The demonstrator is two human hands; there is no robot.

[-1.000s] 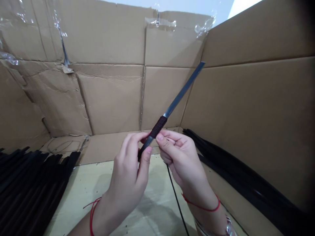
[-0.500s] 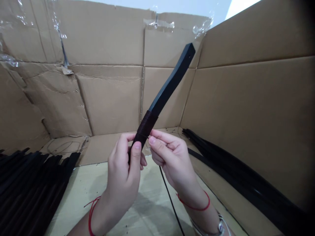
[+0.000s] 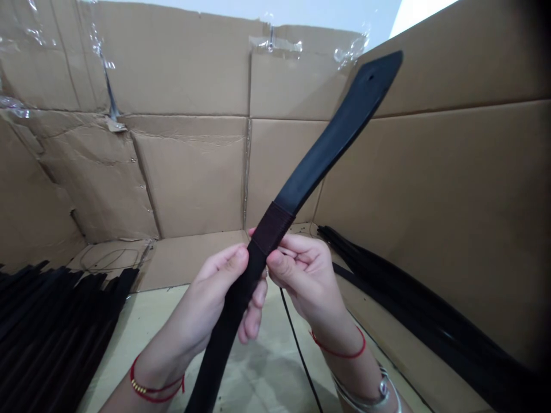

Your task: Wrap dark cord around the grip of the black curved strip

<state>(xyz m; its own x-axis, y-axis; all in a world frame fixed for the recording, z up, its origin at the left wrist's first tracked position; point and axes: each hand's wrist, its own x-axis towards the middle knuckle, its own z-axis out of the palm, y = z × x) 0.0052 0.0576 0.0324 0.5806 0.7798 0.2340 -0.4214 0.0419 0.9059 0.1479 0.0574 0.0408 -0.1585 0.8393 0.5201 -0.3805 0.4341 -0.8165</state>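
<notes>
A long black curved strip (image 3: 331,143), with a small hole near its pointed upper end, slants up to the right in front of me. Thin dark brown cord is wound tightly round its middle as a binding (image 3: 274,226). My left hand (image 3: 210,292) grips the strip just under the binding, thumb on the near face and fingers curled behind. At the binding's lower right edge, my right hand (image 3: 305,275) is closed with thumb and forefinger pinched together. From below that hand a dark loose cord (image 3: 297,344) runs down past the bottom edge of the view.
Cardboard walls (image 3: 189,63) enclose the pale work surface (image 3: 163,315) at the back and sides. Several black strips (image 3: 55,321) lie in a row at left. More long black pieces (image 3: 413,304) rest along the right wall. A thin loose strand (image 3: 107,258) lies at the back left.
The black strip has turned to show its broad face and reaches further up and right. My left hand has tilted outward, its thumb now lying along the strip. The right hand has barely moved.
</notes>
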